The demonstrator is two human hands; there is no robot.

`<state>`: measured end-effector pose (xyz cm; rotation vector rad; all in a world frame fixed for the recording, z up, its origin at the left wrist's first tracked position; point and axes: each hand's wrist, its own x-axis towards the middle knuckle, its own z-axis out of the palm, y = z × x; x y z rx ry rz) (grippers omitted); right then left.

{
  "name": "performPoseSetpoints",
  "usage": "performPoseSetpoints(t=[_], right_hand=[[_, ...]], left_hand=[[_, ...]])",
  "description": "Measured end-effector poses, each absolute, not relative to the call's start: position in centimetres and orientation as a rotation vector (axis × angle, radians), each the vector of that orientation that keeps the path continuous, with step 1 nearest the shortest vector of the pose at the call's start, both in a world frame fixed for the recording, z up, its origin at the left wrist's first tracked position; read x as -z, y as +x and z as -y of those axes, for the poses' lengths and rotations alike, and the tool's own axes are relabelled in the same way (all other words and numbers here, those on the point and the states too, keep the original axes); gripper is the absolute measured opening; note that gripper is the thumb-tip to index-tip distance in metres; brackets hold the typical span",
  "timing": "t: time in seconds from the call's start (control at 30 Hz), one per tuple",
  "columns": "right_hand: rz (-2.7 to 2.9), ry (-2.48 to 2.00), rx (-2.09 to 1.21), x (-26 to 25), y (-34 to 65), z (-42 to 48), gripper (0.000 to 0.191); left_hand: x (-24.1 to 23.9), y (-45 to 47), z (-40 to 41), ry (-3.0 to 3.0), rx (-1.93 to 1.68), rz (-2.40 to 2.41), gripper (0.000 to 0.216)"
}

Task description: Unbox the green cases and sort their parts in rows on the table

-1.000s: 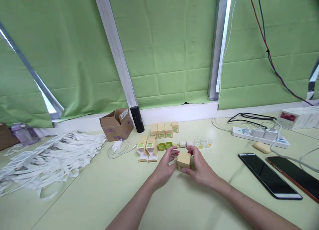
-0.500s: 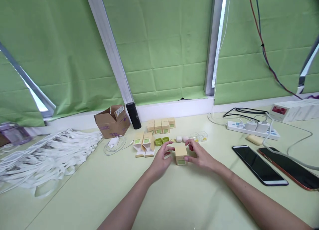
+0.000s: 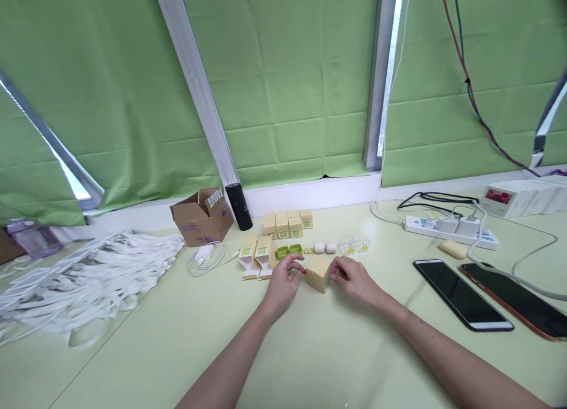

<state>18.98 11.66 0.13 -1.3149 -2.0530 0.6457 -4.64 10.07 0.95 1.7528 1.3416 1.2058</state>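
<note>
A small tan cardboard box (image 3: 318, 274) stands on the table between my hands, turned so one upright corner faces me. My left hand (image 3: 282, 286) is at its left side, fingers curved and apart, a fingertip at or very near the box. My right hand (image 3: 355, 279) has its fingers bent together at the box's right edge. Just behind are two green square trays (image 3: 295, 250), small yellow pieces (image 3: 308, 251), a white block (image 3: 319, 248), a pink block (image 3: 331, 248) and clear containers (image 3: 361, 242) with yellow bits inside. Two open-flapped boxes (image 3: 264, 252) stand to the left.
Several closed tan boxes (image 3: 289, 225) stand farther back. Leftward are a brown carton (image 3: 204, 220), a black cylinder (image 3: 239, 207), a white charger (image 3: 204, 254) and white straps (image 3: 101, 273). Rightward lie a phone (image 3: 463, 294), another phone (image 3: 518, 300) and a power strip (image 3: 452, 231).
The small box has turned about its upright axis; the green label that faced me is out of sight. My right fingers have shifted from its front to its right edge.
</note>
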Motion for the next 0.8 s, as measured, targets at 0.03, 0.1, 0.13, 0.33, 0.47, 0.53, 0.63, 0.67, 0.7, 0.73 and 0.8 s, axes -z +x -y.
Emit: performPoseSetpoints(t=[0.03,0.1,0.13,0.33,0.47,0.53,0.63,0.67,0.7,0.73,0.8], right_hand=[[2.047,-1.322,-0.644,-0.1,19.0,-11.7,0.008],[2.033,-1.336,-0.642,0.1,19.0,-11.8,0.013],[2.026,-1.340,-0.643,0.2,19.0,-11.9,0.018],[2.041,-1.390,-0.605,0.7,18.9,-12.2,0.049],[2.090,-1.397,-0.511,1.0,18.8,-11.7,0.044],[2.164,-1.354,-0.418,1.0,18.7,-11.3,0.038],[2.241,-1.295,-0.346,0.9,18.7,-10.9,0.031],[2.246,-1.286,-0.346,0.8,18.6,-10.8,0.031],[2.248,-1.277,-0.348,0.8,18.6,-10.7,0.030],[2.248,-1.271,-0.346,0.7,18.7,-10.7,0.030],[2.250,-1.265,-0.335,0.7,18.7,-10.7,0.030]], left_hand=[[-0.9,-4.6,-10.0,1.763,-1.204,-1.353,0.033],[-1.0,-4.6,-9.9,1.766,-1.186,-1.362,0.032],[-1.1,-4.5,-9.8,1.762,-1.172,-1.360,0.032],[-1.5,-4.4,-9.5,1.806,-1.152,-1.401,0.031],[-1.4,-4.5,-9.2,1.902,-1.144,-1.466,0.045],[-1.3,-4.5,-8.9,1.924,-1.086,-1.446,0.059],[-0.9,-4.2,-8.7,1.956,-1.004,-1.384,0.072],[-0.7,-4.1,-8.7,1.963,-0.989,-1.377,0.073],[-0.6,-4.0,-8.7,1.965,-0.979,-1.380,0.073],[-0.4,-3.9,-8.7,1.962,-0.970,-1.390,0.072],[-0.3,-3.7,-8.7,1.948,-0.952,-1.428,0.070]])
